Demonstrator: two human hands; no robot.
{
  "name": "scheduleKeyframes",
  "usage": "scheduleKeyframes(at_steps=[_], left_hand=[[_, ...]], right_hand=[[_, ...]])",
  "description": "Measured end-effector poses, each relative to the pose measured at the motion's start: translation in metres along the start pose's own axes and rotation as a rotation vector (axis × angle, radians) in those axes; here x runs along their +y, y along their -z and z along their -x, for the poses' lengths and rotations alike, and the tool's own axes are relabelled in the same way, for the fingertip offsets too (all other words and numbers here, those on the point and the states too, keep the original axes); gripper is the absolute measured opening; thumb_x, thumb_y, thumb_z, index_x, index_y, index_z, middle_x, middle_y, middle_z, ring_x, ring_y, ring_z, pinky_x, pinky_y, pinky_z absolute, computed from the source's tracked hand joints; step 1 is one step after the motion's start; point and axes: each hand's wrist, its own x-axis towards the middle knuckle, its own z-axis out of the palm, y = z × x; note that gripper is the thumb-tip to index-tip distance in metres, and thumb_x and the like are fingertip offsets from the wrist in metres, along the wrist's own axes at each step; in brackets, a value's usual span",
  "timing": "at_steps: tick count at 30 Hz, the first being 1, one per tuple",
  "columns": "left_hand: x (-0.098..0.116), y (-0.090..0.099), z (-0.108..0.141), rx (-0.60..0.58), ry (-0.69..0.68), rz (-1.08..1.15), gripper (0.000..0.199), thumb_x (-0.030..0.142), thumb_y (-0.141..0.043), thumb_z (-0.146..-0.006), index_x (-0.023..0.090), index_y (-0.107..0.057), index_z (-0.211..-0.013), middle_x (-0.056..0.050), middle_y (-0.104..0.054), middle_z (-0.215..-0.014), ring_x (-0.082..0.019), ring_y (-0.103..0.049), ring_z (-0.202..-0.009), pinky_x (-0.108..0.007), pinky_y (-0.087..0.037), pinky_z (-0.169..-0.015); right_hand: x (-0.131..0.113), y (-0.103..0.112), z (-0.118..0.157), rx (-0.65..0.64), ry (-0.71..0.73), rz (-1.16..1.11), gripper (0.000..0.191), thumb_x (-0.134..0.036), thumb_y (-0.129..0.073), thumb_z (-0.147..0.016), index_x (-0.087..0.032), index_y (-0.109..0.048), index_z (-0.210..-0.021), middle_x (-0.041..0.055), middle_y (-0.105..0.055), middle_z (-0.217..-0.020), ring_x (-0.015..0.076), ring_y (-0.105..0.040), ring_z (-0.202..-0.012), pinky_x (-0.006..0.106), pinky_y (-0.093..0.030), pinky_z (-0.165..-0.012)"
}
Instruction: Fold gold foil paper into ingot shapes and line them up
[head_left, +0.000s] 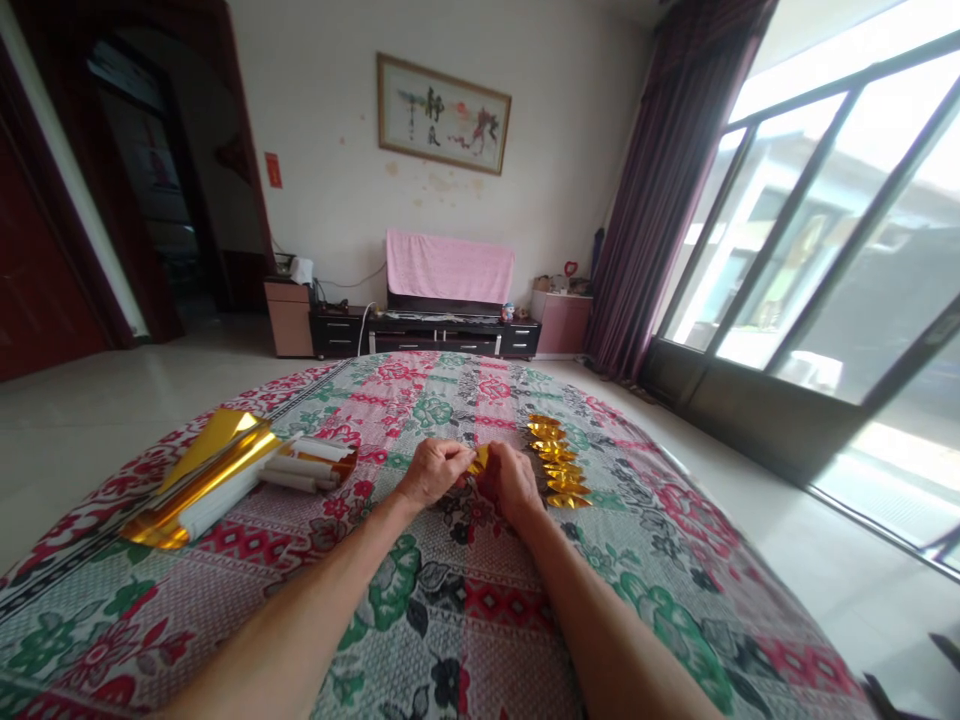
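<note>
Between my fingertips is a small piece of gold foil paper [481, 459], pinched from both sides over the middle of the bed-like surface. My left hand [439, 470] has its thumb and forefinger closed on the foil's left side. On its right, my right hand [511, 478] grips it with bent fingers that hide part of it. Just right of that hand lies a row of several folded gold foil pieces [562, 470], pointed at their ends. To the left are gold foil sheets [225, 450], partly curled, beside some white paper rolls [300, 468].
A flowered red, green and grey cloth [405, 580] covers the broad surface under my arms. Beyond it stand a low black cabinet [435, 340] and a screen under a pink towel [450, 265]. Purple curtains [645, 190] and large windows line the right.
</note>
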Motion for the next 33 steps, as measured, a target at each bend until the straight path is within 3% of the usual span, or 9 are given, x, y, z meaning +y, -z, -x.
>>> scheduleKeyframes(at_steps=[3, 8, 17, 24, 33], left_hand=[[-0.002, 0.004, 0.0, 0.0, 0.053, 0.07, 0.031, 0.039, -0.051, -0.074, 0.014, -0.061, -0.059, 0.003, -0.054, -0.048, -0.009, -0.048, -0.041, -0.02, -0.034, -0.042], [-0.004, 0.006, -0.002, 0.012, 0.131, 0.183, 0.03, 0.04, -0.054, -0.071, 0.013, -0.062, -0.063, 0.001, -0.056, -0.051, -0.009, -0.048, -0.041, -0.02, -0.033, -0.039], [-0.006, 0.009, -0.004, -0.141, 0.182, 0.395, 0.023, 0.029, -0.064, -0.065, 0.011, -0.067, -0.08, 0.001, -0.059, -0.058, -0.007, -0.05, -0.049, -0.019, -0.039, -0.048], [0.0, 0.004, -0.005, -0.049, 0.169, 0.396, 0.033, 0.019, -0.061, -0.064, 0.011, -0.06, -0.096, 0.005, -0.055, -0.056, -0.008, -0.051, -0.045, -0.019, -0.039, -0.045], [0.002, 0.009, -0.004, -0.03, 0.16, 0.396, 0.031, 0.017, -0.06, -0.064, 0.012, -0.057, -0.094, 0.007, -0.052, -0.051, -0.007, -0.051, -0.043, -0.018, -0.039, -0.042]], right_hand=[[-0.006, -0.002, 0.004, -0.094, 0.016, 0.037, 0.036, -0.05, -0.054, -0.072, -0.017, -0.054, -0.057, -0.0026, -0.051, -0.049, 0.0097, -0.045, -0.045, 0.021, -0.032, -0.043], [-0.01, -0.003, 0.009, -0.252, 0.03, 0.138, 0.028, -0.041, -0.066, -0.066, -0.016, -0.064, -0.078, -0.0043, -0.053, -0.053, 0.0052, -0.036, -0.043, 0.019, -0.023, -0.041], [-0.002, 0.004, 0.001, -0.277, -0.044, -0.046, 0.026, -0.038, -0.07, -0.065, -0.018, -0.064, -0.081, -0.0045, -0.054, -0.056, 0.0071, -0.045, -0.049, 0.02, -0.033, -0.048], [-0.002, 0.001, 0.001, -0.271, -0.014, -0.117, 0.035, -0.035, -0.072, -0.064, -0.02, -0.062, -0.094, -0.0018, -0.062, -0.072, 0.0072, -0.049, -0.053, 0.019, -0.035, -0.049], [-0.01, 0.001, 0.005, -0.4, 0.007, -0.034, 0.035, -0.034, -0.071, -0.065, -0.021, -0.062, -0.097, -0.0008, -0.064, -0.08, 0.0119, -0.056, -0.067, 0.022, -0.041, -0.061]])
